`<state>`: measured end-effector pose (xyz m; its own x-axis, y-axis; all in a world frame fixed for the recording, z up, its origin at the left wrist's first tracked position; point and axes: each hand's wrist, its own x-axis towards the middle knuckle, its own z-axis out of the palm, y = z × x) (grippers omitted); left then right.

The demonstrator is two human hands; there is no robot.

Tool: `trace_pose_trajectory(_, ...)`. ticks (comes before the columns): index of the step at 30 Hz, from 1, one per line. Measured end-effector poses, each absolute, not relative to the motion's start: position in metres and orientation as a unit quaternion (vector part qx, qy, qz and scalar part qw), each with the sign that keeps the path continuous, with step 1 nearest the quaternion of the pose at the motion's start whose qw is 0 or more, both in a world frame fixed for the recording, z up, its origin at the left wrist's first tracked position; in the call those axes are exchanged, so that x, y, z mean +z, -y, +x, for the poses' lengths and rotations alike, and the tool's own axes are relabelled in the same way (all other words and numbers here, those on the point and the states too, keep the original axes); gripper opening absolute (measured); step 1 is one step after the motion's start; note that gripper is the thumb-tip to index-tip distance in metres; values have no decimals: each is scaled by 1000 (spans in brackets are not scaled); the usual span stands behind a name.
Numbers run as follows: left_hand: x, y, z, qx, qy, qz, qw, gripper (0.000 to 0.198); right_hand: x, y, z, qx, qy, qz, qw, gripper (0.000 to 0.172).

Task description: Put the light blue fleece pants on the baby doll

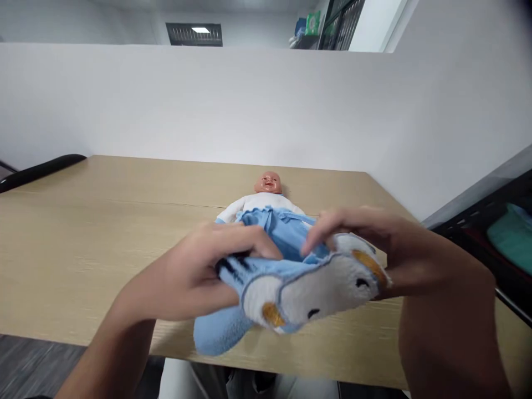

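Both hands hold a blue and white plush cloth piece with stitched closed eyes and gold patches; its exact kind I cannot tell. My left hand grips its left end, thumb over the blue edge and fingers beneath. At the right end, my right hand is closed around the white side, its index finger reaching toward the opening, slightly blurred. Behind it a baby doll lies face up in a white top and light blue trousers. A rounded blue fabric end shows below my left hand.
The doll lies on a light wooden table. A white partition rises at the table's back. On the left is a black curved object; at the right, a dark rack with green cloth. My lap is below the front edge.
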<state>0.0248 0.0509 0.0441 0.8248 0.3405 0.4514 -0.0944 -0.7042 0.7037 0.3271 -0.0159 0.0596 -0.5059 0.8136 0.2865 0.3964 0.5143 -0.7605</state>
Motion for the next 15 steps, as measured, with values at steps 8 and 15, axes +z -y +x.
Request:
trace_pose_trajectory(8,61,-108,39,277,-72,869,404,9,33,-22,329,365,715,-322,502,33)
trace_pose_trajectory(15,38,-134,47,309,-77,846,428,30,28,-29,353,338,795,-406,298,29)
